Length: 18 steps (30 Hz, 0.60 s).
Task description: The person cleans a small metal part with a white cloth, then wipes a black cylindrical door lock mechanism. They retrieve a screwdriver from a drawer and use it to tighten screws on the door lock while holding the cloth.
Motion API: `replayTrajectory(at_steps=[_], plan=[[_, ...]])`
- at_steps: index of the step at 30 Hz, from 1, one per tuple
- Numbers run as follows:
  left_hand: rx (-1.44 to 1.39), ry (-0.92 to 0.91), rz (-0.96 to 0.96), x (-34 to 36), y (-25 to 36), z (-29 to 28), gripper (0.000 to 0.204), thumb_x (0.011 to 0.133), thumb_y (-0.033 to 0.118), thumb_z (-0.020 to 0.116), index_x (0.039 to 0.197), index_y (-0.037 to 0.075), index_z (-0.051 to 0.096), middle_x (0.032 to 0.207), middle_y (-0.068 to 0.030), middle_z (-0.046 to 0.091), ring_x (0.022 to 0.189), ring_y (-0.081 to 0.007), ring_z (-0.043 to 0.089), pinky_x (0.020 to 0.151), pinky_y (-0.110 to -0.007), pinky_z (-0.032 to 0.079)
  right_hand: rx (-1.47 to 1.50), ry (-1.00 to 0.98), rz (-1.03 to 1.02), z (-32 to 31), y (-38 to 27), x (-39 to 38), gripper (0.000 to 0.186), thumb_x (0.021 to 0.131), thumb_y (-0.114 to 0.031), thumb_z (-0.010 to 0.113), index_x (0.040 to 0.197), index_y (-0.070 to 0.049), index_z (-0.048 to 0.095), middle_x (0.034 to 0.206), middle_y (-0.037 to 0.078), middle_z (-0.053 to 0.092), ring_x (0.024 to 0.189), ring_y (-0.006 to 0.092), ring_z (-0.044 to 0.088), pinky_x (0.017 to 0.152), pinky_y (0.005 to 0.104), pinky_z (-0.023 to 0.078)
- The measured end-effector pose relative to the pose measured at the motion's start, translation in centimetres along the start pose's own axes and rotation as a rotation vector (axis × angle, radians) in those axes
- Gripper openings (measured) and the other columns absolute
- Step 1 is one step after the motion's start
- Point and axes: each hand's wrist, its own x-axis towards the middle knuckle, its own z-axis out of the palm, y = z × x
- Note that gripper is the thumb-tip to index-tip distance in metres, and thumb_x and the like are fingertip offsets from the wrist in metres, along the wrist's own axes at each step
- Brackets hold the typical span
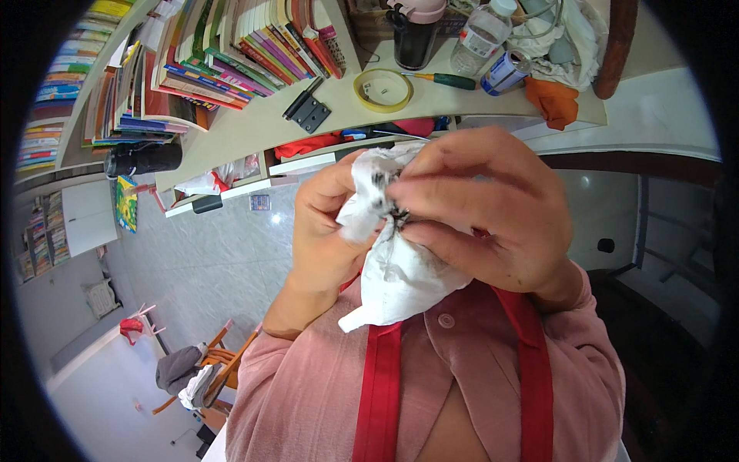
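Note:
Held up before my chest is a crumpled white cloth or tissue (404, 285) with dark smudges on it. My left hand (323, 223) grips its left side, the fingers partly hidden behind it. The thumb and fingers of my right hand (493, 208) pinch its bunched middle from the right. Between the fingertips a small dark patch (399, 218) shows; whether it is dirt or a small object wrapped in the cloth, I cannot tell.
Ahead, the desk (254, 131) bears books (254, 46), a black hinge (308, 112), a tape roll (382, 90), a screwdriver (446, 80), a can (506, 73), a plastic bottle (481, 38) and a dark cup (416, 38). Open drawers (231, 192) jut out below. A chair (223, 362) stands lower left.

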Motion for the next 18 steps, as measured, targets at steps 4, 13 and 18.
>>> replayTrajectory(at_steps=[4,13,18], plan=[[-0.064,-0.036,-0.138,0.3,-0.9,-2.1,0.043,0.072,0.012,0.077,0.108,-0.002,0.059,0.109,-0.0099,0.061,0.095,-0.0158,0.06,0.084,-0.028,0.046,0.0,-0.062,-0.121,-0.4,0.8,0.0,0.029,0.062,-0.001,0.076,0.09,0.001,0.068,0.092,0.013,0.06,0.077,0.02,0.061,0.064,0.0268,0.051],[-0.194,-0.048,-0.341,0.4,0.9,-0.6,0.044,0.072,0.019,0.079,0.107,-0.001,0.061,0.098,-0.0078,0.066,0.086,-0.0147,0.063,0.077,-0.027,0.049,0.015,-0.124,-0.165,-0.6,0.7,0.8,0.036,0.057,-0.007,0.078,0.092,0.0,0.07,0.083,0.009,0.055,0.068,0.0159,0.055,0.056,0.0253,0.044],[-0.184,-0.061,-0.312,0.1,0.3,-1.0,0.04,0.073,0.02,0.078,0.103,-0.001,0.062,0.096,-0.0073,0.066,0.085,-0.0137,0.062,0.075,-0.027,0.049,0.004,-0.088,-0.111,-0.4,0.5,0.4,0.037,0.058,-0.011,0.078,0.092,0.0,0.07,0.081,0.008,0.053,0.067,0.0155,0.053,0.054,0.0244,0.041]])
